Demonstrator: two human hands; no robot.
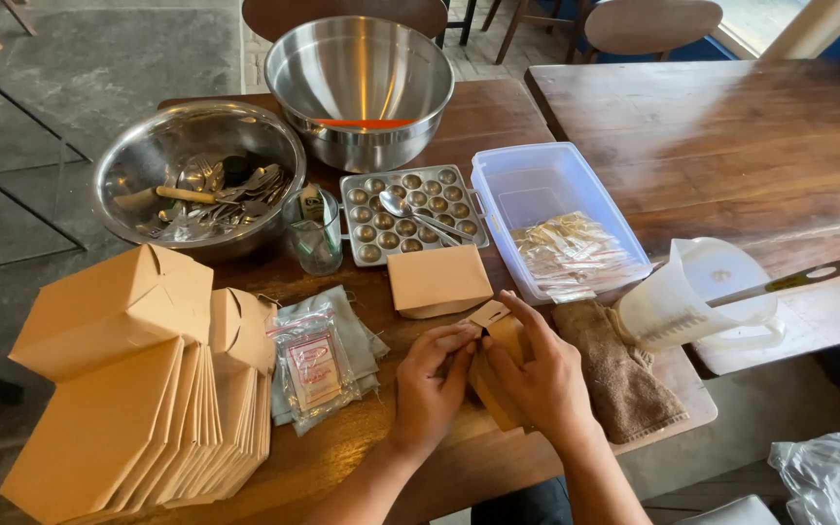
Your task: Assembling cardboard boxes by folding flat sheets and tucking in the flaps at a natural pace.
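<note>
Both my hands hold one brown paper box [503, 335] flat against the wooden table [498, 117] near its front edge. My left hand [432, 381] pinches the box's left side by its flap. My right hand [532, 374] covers its right side, fingers curled over it. Just behind them stands a folded brown paper box [437, 280]. Most of the held box is hidden under my hands.
A stack of flat brown boxes [138, 418] lies at the left with assembled ones on top. Small plastic bags [315, 365], a brown cloth [619, 369], a clear tub [556, 219], a dimpled metal tray [410, 216], two steel bowls [362, 87], a plastic jug [702, 301].
</note>
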